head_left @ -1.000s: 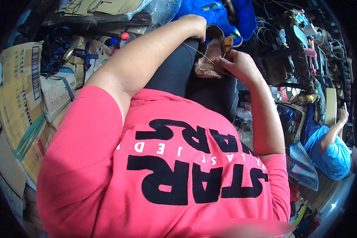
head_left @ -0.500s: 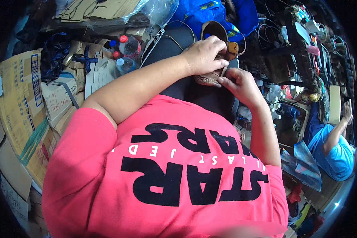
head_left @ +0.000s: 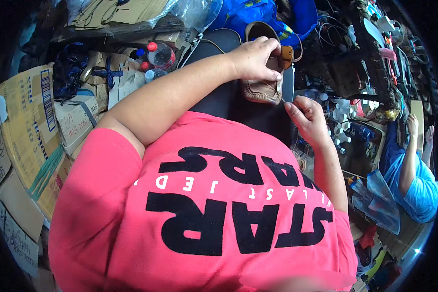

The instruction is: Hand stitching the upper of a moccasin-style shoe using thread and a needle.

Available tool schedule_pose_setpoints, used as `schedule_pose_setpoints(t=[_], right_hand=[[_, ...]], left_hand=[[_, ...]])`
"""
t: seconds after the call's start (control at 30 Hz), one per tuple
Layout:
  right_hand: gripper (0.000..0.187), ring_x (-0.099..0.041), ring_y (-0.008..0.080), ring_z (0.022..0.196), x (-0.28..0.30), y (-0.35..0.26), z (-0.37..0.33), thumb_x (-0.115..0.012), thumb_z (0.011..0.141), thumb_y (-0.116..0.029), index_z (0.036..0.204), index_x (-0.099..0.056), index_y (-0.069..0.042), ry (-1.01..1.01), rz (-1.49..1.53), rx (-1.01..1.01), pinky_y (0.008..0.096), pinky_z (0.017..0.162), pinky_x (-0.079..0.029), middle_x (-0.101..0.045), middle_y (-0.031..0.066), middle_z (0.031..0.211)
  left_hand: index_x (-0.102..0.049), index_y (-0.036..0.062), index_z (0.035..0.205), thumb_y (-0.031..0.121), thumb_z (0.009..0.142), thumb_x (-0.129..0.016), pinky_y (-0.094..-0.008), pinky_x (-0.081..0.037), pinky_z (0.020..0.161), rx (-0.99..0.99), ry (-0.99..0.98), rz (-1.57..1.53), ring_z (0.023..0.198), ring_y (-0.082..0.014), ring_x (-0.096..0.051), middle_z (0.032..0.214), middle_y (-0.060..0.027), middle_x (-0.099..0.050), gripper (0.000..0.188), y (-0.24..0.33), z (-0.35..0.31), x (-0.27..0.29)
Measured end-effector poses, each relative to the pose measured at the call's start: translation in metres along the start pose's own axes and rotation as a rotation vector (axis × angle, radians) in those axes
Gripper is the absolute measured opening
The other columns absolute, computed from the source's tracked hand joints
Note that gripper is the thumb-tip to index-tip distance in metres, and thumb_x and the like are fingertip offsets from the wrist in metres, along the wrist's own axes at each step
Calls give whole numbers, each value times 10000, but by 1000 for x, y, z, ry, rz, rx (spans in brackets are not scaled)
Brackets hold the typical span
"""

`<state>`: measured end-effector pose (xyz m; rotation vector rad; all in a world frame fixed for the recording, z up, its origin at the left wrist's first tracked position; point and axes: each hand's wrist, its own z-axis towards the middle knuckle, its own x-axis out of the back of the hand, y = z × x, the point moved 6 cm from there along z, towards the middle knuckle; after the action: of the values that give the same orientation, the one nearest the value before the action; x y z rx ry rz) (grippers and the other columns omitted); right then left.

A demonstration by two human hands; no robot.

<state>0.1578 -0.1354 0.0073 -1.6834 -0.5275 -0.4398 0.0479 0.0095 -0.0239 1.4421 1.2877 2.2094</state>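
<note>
From where I watch, the brown leather shoe point(head_left: 262, 91) sits on the lap, over the dark trousers point(head_left: 220, 100), its toe turned toward the wearer. The left hand point(head_left: 259, 59) is half open across it, gripping its side, thumb apart from the fingers, and hides much of the opening from me. The right hand point(head_left: 306, 116) is just off the toe, fingers curled and thumb pressed in on a thin strand point(head_left: 282, 100) that runs to the shoe's edge; it is too fine for me to say whether that is thread or a tool.

My lower view is filled by the pink shirt point(head_left: 102, 204). Left of the lap, beyond the left forearm, are plastic bottles point(head_left: 161, 56), then a strapped white box point(head_left: 73, 121) and flattened cardboard point(head_left: 23, 126). A blue bag point(head_left: 250, 14) crowds the shoe's far end. To the right I see small white containers point(head_left: 343, 112), tangled cables point(head_left: 333, 29), a clear plastic sheet point(head_left: 374, 204) and a blue-sleeved co-worker point(head_left: 416, 182), well apart from the shoe.
</note>
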Motion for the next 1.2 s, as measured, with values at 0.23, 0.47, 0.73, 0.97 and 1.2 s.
schedule_pose_setpoints(t=[0.23, 0.47, 0.73, 0.97, 1.2], right_hand=[[329, -349, 95, 579, 10, 6, -2, -629, 881, -167, 664, -455, 8, 99, 42, -70, 290, 505, -302, -379, 24, 581], [107, -548, 147, 706, 4, -2, -1, -661, 854, -86, 946, -664, -33, 127, -80, 26, 270, 621, -440, -565, 69, 807], [285, -607, 173, 740, 3, -4, 1, -613, 800, 25, 1051, -687, -89, 77, -112, -8, 279, 664, -480, -574, 74, 810], [248, -627, 200, 730, 9, -13, 7, -633, 792, -14, 1021, -696, -84, 48, -242, -12, 300, 665, -492, -598, 89, 805], [172, -633, 204, 740, 5, 0, 15, -650, 805, -30, 964, -701, -68, 83, -149, 1, 298, 659, -487, -603, 92, 801]], left_hand=[[-653, 74, 903, 295, 699, -752, -361, -493, 783, -16, -216, 27, 905, -263, -618, 953, -113, -605, 316, 18, 4, 1], [-675, 82, 868, 215, 726, -717, -345, -503, 752, 13, -262, -22, 850, -245, -645, 882, -93, -653, 198, 23, -1, 1], [-706, 76, 893, 146, 754, -700, -307, -503, 756, 73, -438, -146, 822, -178, -656, 849, -63, -692, 156, 20, 1, -6], [-719, 81, 909, 99, 758, -681, -298, -500, 772, 73, -485, -192, 825, -171, -652, 860, -55, -696, 157, 16, 3, -12], [-719, 78, 898, 78, 745, -683, -300, -499, 760, 68, -497, -210, 806, -169, -649, 848, -56, -693, 157, 13, 6, -13]])
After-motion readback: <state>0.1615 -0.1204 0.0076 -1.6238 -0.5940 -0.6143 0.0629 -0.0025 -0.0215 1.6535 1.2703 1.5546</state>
